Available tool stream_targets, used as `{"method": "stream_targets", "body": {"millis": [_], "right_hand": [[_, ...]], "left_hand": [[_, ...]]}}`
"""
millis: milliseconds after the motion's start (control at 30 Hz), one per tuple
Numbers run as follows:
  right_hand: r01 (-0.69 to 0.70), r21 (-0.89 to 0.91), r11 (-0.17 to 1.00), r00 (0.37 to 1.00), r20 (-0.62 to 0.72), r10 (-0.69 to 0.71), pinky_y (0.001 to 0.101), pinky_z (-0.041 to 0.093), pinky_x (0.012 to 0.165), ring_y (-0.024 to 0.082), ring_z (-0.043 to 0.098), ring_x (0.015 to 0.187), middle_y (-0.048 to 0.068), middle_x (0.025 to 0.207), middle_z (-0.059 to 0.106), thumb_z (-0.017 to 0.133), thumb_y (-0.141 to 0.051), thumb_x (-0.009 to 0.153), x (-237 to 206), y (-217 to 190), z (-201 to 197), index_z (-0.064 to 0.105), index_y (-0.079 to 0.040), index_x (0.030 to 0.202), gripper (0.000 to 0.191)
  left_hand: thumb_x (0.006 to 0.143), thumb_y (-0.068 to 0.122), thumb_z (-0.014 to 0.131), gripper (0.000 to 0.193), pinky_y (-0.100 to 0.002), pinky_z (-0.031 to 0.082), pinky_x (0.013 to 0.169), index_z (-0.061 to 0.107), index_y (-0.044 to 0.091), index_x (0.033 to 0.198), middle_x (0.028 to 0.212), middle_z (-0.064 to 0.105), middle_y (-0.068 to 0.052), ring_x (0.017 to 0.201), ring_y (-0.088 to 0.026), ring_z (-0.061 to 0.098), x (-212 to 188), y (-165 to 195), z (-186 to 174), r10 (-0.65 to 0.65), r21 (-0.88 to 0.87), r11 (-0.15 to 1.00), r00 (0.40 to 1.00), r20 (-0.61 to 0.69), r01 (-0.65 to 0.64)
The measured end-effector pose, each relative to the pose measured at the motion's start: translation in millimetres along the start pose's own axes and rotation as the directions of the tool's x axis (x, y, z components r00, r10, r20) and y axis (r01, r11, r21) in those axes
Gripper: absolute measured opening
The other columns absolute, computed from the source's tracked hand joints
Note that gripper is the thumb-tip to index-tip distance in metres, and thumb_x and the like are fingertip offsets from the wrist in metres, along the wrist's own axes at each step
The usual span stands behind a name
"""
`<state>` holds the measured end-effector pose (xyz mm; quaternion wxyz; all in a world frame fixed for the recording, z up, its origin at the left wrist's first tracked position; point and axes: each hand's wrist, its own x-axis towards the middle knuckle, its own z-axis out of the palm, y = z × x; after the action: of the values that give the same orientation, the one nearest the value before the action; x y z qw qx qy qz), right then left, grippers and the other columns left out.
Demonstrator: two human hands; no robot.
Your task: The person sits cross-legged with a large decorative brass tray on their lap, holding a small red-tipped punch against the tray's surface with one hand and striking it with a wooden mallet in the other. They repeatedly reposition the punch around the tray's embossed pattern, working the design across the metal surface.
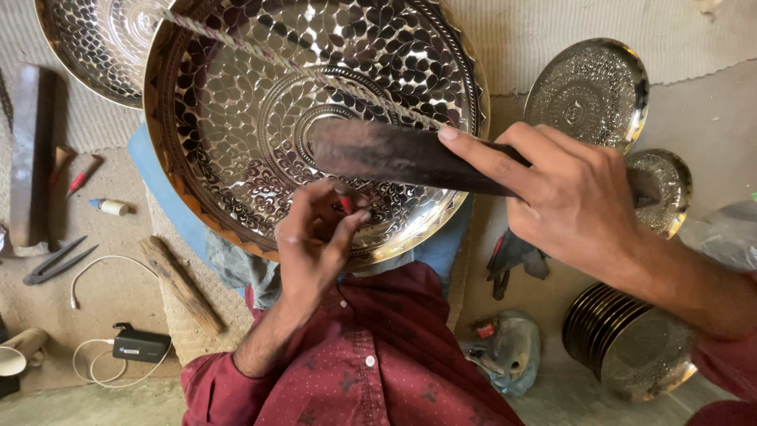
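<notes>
A large engraved brass tray point(236, 118) leans across the person's lap. The right hand point(576, 201) has its grip clenched on a dark flat bar point(394, 154) over the tray's centre; the left hand point(315, 237) pinches a small red-tipped tool point(345, 203) against it. Stacked plates point(631, 343), smaller trays point(587, 91), wooden stick point(181, 285), black charger point(140, 344) and shears point(55, 262) lie on the floor.
</notes>
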<state>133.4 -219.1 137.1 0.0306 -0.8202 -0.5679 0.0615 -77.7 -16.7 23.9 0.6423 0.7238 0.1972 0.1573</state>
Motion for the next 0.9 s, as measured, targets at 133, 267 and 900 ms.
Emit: {"method": "stream_targets", "body": {"millis": [133, 267, 900], "right_hand": [[0.086, -0.04, 0.996, 0.994, -0.062, -0.088, 0.0274, 0.05, 0.049, 0.013, 0.054, 0.064, -0.001, 0.083, 0.059, 0.059, 0.014, 0.085, 3.5, -1.5, -2.1, 0.05, -0.036, 0.157, 0.088], [0.119, -0.084, 0.989, 0.988, -0.091, -0.126, 0.0294, 0.052, 0.054, 0.013, 0.055, 0.066, -0.002, 0.085, 0.06, 0.063, 0.009, 0.093, 4.3, -4.3, -0.5, 0.048, -0.04, 0.158, 0.083], [-0.053, 0.504, 0.862, 0.996, -0.037, 0.083, 0.0253, 0.058, 0.053, 0.014, 0.063, 0.073, 0.007, 0.109, 0.065, 0.06, 0.007, 0.083, 8.4, -9.6, 0.3, 0.035, -0.023, 0.16, 0.087]], "left_hand": [[0.095, -0.003, 0.075, 0.033, -0.025, 0.064, 0.063, 0.051, 0.001, 0.118, 0.098, 0.08, -0.01, 0.081, -0.014, 0.079, -2.3, -3.2, -1.0, -0.029, 0.039, 0.999, 1.0, 0.011, 0.029], [0.091, -0.002, 0.077, 0.036, -0.029, 0.06, 0.055, 0.056, -0.002, 0.119, 0.08, 0.076, -0.015, 0.065, -0.019, 0.074, -1.3, -4.7, -2.7, -0.204, 0.125, 0.972, 0.979, 0.021, 0.2], [0.099, -0.014, 0.061, 0.037, -0.034, 0.068, 0.097, 0.048, -0.003, 0.132, 0.124, 0.072, -0.02, 0.118, -0.027, 0.074, 2.7, -2.0, -0.1, 0.022, -0.153, 0.988, 0.996, 0.088, -0.008]]}}
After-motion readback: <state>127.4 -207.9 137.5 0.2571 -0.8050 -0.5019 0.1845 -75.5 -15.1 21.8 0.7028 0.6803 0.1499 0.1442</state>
